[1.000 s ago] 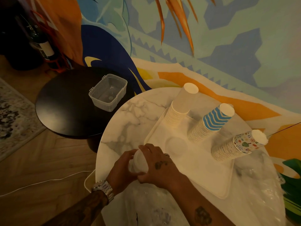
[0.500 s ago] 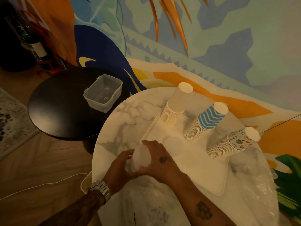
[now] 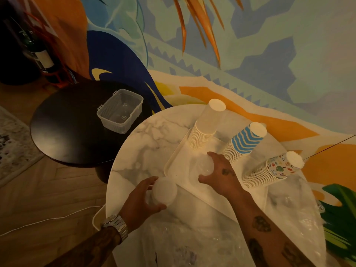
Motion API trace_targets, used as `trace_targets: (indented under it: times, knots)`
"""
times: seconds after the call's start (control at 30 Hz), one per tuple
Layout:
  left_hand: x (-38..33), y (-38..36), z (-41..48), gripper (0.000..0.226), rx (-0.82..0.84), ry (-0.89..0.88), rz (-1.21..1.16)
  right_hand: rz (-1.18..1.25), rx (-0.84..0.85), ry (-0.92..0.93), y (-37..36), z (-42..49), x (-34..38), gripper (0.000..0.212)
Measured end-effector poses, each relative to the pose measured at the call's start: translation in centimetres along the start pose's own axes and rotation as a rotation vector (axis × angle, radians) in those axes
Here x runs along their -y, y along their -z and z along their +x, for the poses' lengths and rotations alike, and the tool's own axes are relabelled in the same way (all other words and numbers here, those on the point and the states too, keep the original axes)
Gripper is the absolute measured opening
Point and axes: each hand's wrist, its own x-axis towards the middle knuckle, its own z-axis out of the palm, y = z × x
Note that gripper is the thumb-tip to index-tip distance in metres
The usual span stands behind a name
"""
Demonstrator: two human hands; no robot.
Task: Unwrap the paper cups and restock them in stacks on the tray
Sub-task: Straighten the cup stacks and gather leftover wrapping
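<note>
Behind everything rose a painted wall (image 3: 250,54) of blue, green and orange shapes, seen from the head camera. Against it stood a round marble desk (image 3: 146,143) carrying a white tray (image 3: 173,162).

Three upside-down stacks of paper cups stood along the tray's far side. A plain cream stack (image 3: 204,130) stood furthest left, a blue wave-striped stack (image 3: 242,143) in the middle, and a multicoloured patterned stack (image 3: 269,172) on the right.

The right hand (image 3: 221,172) reached onto the tray just in front of the blue stack. Its grip was curled around a faint translucent cup (image 3: 203,166) resting on the tray floor.

The left hand (image 3: 140,197), with a metal watch (image 3: 115,226) on its wrist, was at the desk's near left, just outside the tray's corner. Its grip was wrapped round a pale cup (image 3: 164,191) whose base faced the camera. Whether that was one cup or several nested could not be told.

Crumpled clear plastic wrap (image 3: 183,245) lay over the near part of the desk.

To the left, a lower black side desk (image 3: 67,128) held a clear plastic container (image 3: 121,110). A dark bottle (image 3: 38,54) stood beyond it in the corner. A rug (image 3: 11,143) and a thin white cable (image 3: 48,220) lay on the wooden floor (image 3: 48,189).
</note>
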Motion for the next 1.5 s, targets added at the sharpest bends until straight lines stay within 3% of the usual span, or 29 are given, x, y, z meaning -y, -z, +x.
trace_targets:
  times: [0.43,0.53,0.63,0.73,0.83,0.93,1.17,1.5]
  knots:
    - [-0.1,0.2,-0.2,0.088,0.008,0.025,-0.012,-0.120,0.036,0.029,-1.8,-0.5,-0.6,0.102]
    - [0.0,0.1,-0.2,0.088,0.009,0.017,-0.006,-0.139,-0.054,0.064,-1.4,-1.0,0.2,0.105]
    - [0.3,0.0,-0.1,0.088,0.012,0.028,-0.002,-0.071,-0.220,0.234,-1.2,-2.1,2.1,0.089]
    - [0.6,-0.2,0.0,0.086,0.008,0.018,0.023,0.096,-0.022,0.353,-1.6,-3.5,4.7,0.083]
    - [0.5,-0.6,0.0,0.081,-0.022,0.028,0.038,-0.059,0.258,0.405,-3.4,-4.5,6.3,0.093]
    - [0.5,-0.8,0.2,0.077,-0.024,0.043,0.048,-0.239,0.263,0.471,-5.7,-4.4,6.5,0.098]
    - [0.3,-0.5,0.1,0.072,-0.024,0.045,0.071,-0.363,0.323,0.445,-8.5,-3.0,5.6,0.098]
    - [0.8,-0.6,0.3,0.073,-0.035,-0.002,0.117,-0.138,0.243,0.408,-6.7,-3.1,6.0,0.093]
